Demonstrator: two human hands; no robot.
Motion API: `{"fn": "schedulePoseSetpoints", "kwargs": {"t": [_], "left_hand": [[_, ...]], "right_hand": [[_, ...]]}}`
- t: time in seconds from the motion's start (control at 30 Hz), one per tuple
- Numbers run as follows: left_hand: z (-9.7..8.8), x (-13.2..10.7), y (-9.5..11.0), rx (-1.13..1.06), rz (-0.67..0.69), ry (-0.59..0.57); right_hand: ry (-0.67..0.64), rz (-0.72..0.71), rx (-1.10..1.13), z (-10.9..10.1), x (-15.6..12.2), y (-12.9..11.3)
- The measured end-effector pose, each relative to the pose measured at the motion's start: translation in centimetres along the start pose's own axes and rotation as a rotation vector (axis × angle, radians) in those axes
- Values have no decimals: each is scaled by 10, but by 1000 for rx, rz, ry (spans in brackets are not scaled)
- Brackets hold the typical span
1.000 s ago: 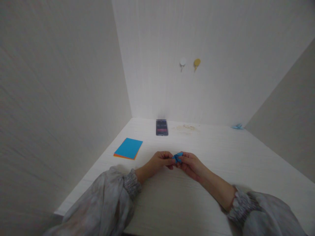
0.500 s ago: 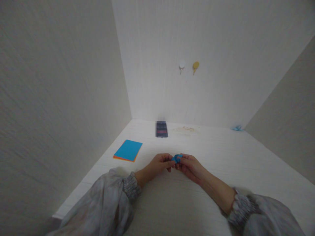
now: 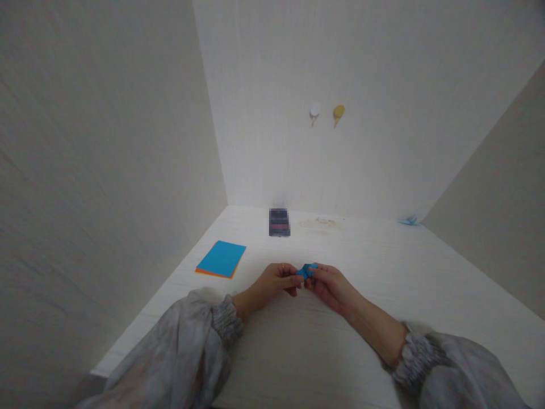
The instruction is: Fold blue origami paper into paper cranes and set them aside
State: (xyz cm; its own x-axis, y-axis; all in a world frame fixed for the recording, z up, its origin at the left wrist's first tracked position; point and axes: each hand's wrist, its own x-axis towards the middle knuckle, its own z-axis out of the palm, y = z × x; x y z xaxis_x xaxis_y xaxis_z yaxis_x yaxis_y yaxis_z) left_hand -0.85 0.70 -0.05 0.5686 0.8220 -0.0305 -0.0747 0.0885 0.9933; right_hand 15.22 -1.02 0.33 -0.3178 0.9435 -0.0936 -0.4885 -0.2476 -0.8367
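We find both hands meeting over the white table point(image 3: 298, 341). The left hand point(image 3: 276, 279) and the right hand point(image 3: 331, 285) each pinch the small blue folded paper point(image 3: 306, 270), which sits between the two sets of fingertips, held just above the tabletop. The fingers of both hands are curled and closed on the paper; we cannot tell its exact folded shape. We note a ring point(image 3: 283, 265) on a left-hand finger.

Beyond and to the left of the left-hand fingers lies a flat stack of paper sheets point(image 3: 221, 259), blue on top with an orange edge beneath, well apart from the hands. Straight beyond the fingertips, near the back wall, lies a dark blurred rectangle point(image 3: 279, 221), with a faint brownish stain point(image 3: 320, 222) just beside it. Far beyond the right-hand fingers, in the corner, rests a blue paper piece point(image 3: 409, 220). On the wall above hang a white hook point(image 3: 315, 111) and a yellow hook point(image 3: 339, 111).
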Motion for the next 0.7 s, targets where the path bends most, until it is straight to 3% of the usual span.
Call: {"fn": "schedulePoseSetpoints", "kwargs": {"t": [0.33,0.7], "left_hand": [[0,0,0,49,65,20],[1,-1,2,60,-1,16]], "right_hand": [[-15,16,-7,2,-1,0],[-4,2,4,-1,1,0]]}}
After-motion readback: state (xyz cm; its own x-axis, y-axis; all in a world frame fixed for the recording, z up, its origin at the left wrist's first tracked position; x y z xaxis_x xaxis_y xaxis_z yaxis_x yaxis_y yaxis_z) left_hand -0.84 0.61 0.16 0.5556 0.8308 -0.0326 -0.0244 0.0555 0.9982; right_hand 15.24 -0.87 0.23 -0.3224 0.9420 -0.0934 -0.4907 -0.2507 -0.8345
